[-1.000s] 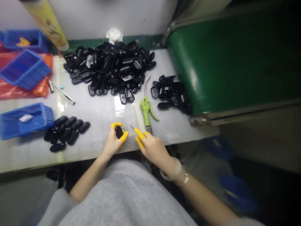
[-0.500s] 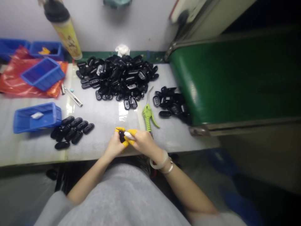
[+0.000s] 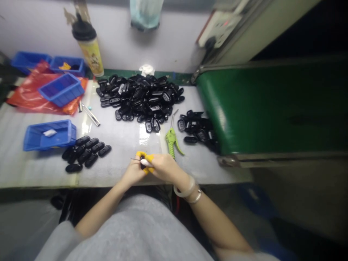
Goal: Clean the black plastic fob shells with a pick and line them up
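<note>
My left hand (image 3: 135, 170), with yellow finger cots, is closed around a small black plastic key fob case (image 3: 142, 162), mostly hidden by fingers. My right hand (image 3: 164, 167), also in yellow finger cots, grips a white-handled tool (image 3: 146, 163). Its thin metal shaft points left across the case and past my left fingers; the tip is too small to make out. Both hands meet above the front of the table. Just beyond my right hand lies a green air blow gun (image 3: 171, 140), its nozzle pointing away.
A big pile of black fob cases (image 3: 141, 94) lies at the back, with a smaller pile (image 3: 199, 128) by the green conveyor belt (image 3: 261, 108). Several cases (image 3: 87, 152) sit in rows beside a blue bin (image 3: 49, 136). Behind are a utility knife (image 3: 91, 115) and a tumbler (image 3: 91, 54).
The camera view has tilted up a little, showing more of the wall. The tool's metal shaft now shows to the left of the case; my hands stay together.
</note>
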`<state>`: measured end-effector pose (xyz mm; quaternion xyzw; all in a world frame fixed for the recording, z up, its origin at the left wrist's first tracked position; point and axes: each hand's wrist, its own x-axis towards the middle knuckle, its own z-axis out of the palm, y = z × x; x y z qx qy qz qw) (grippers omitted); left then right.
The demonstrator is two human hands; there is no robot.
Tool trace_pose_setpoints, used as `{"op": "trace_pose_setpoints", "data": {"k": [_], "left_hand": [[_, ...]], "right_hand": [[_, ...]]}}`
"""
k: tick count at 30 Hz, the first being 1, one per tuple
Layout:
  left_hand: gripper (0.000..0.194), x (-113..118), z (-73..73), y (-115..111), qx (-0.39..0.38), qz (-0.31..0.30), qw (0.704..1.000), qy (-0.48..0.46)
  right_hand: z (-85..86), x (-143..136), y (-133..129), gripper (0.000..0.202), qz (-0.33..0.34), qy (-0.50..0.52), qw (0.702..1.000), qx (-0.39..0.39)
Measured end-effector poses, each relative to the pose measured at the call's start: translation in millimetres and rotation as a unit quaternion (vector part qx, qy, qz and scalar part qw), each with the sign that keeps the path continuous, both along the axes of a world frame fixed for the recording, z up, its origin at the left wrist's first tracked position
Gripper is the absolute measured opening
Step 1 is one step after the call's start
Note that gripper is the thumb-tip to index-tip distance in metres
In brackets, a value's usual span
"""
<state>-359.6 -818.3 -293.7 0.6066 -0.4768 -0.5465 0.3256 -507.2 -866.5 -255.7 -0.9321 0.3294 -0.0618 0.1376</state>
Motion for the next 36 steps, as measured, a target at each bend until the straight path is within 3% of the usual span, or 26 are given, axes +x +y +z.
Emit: {"op": "trace_pose_setpoints", "data": {"k": [6,10,13,17,20,23,28,32,36], "left_hand": [[0.034,3,-4.8,1,-0.004,-0.002,1.000,-0.014],[0.038,2,-4.5,1,0.058,0.004,0.998,0.037],[0.042,5,-2.2,2,0.056,-0.033,0.996,0.063],[0.044,23,6.7,4,-0.075,-0.112,0.989,-0.058],[0.052,48,14.4,6,-0.063,-0.115,0.969,-0.211],[0.046,75,21.1,11,-0.032,-0.098,0.931,-0.351],[0.033,105,33.1,22,-0.064,-0.074,0.861,-0.500],[0.036,106,37.9,32,-0.040,-0.014,0.817,-0.575],[0.038,97,31.9,35,-0.061,-0.009,0.816,-0.575]], "right_hand": [[-7.8,-27,0,0.027,-0.155,-0.128,0.975,-0.093],[-11.2,-51,-6,0.028,-0.222,-0.131,0.965,-0.053],[-13.1,-68,-11,0.032,-0.302,-0.104,0.948,-0.014],[-16.2,-93,-26,0.038,-0.402,-0.033,0.914,-0.036],[-18.5,-113,-40,0.036,-0.455,0.006,0.884,-0.108],[-21.2,-126,-53,0.034,-0.483,0.026,0.861,-0.158],[-30.2,-134,-66,0.033,-0.494,0.067,0.855,-0.141],[-39.5,-137,-70,0.029,-0.473,0.026,0.863,-0.176],[-36.1,-135,-63,0.032,-0.451,-0.045,0.865,-0.218]]}}
